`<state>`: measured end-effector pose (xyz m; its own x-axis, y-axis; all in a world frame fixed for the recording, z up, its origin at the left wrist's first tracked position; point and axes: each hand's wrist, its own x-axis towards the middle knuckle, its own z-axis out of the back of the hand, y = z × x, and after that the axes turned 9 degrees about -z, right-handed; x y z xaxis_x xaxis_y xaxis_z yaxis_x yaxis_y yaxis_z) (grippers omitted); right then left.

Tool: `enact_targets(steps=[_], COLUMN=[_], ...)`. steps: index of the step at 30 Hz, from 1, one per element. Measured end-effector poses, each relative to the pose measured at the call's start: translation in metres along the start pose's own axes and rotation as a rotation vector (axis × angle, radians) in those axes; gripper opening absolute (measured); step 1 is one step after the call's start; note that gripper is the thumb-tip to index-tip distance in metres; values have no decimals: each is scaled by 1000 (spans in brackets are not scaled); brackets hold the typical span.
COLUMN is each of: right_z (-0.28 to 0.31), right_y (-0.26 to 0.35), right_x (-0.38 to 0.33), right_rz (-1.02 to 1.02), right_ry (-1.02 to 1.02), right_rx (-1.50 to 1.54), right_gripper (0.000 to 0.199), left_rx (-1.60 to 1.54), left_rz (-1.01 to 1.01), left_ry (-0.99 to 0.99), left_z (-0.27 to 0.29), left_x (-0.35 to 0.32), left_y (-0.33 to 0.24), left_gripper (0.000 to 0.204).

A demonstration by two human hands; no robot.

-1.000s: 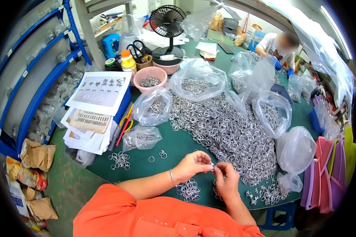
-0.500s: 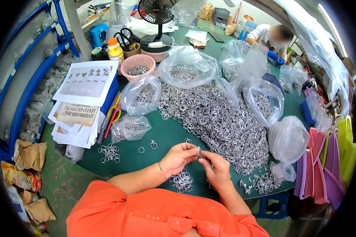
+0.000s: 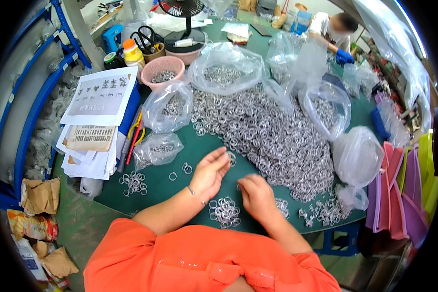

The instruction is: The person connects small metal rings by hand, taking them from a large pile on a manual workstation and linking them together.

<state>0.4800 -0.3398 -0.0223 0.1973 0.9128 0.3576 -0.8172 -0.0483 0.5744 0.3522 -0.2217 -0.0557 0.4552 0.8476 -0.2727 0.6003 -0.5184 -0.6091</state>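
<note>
Left hand point(image 3: 210, 171) raised just above the green desk point(image 3: 199, 146), fingers point(image 3: 222, 156) loosely extended and slightly spread, tips pointing far-right toward a single metal ring point(image 3: 231, 158) just beyond them; whether touching it, hard to tell. Right hand point(image 3: 256, 193) lower and nearer, knuckles up, fingers curled under toward the desk; pinching anything or not, impossible to tell from here. Left hand clearly the nearer one to that ring. No long axis to speak of: round, lying flat or nearly so.

Immediately far-right of both hands, the big heap of rings point(image 3: 272, 141), spreading across the desk's middle. Between the two wrists, on the near side, a small cluster of rings point(image 3: 224, 212). Left of the left hand, a few loose rings point(image 3: 177, 173) and a small group point(image 3: 133, 182) by the desk's edge. Nothing lying between the left fingertips and the ring.

Farther off: clear plastic bags point(image 3: 163, 109) holding more rings, a pink bowl point(image 3: 164, 77), stacked papers point(image 3: 100, 104) at left, coloured sheets point(image 3: 404, 190) at right, a co-worker's blue-gloved hand point(image 3: 344, 56) at the far end.
</note>
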Motion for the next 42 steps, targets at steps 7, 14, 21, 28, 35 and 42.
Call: enact_targets(steps=[7, 14, 21, 28, 35, 42], right_z=[3, 23, 68, 166, 177, 178], right_y=[-4, 8, -15, -88, -125, -140], right_x=[21, 11, -39, -144, -183, -181], right_rz=[-118, -207, -261, -940, -1129, -947], right_ry=[24, -78, -121, -599, -499, -443], right_rx=[125, 534, 492, 103, -145, -413], right_gripper=[23, 24, 12, 16, 20, 13], left_rx=[-122, 348, 971, 803, 790, 898], left_rz=[39, -250, -601, -430, -418, -406], left_ry=[219, 507, 670, 473, 487, 415], left_z=[2, -21, -20, 1, -1, -2], left_x=[-4, -32, -35, -14, -14, -8], left_y=[-15, -7, -8, -13, -9, -22], left_gripper=[26, 51, 51, 37, 34, 28])
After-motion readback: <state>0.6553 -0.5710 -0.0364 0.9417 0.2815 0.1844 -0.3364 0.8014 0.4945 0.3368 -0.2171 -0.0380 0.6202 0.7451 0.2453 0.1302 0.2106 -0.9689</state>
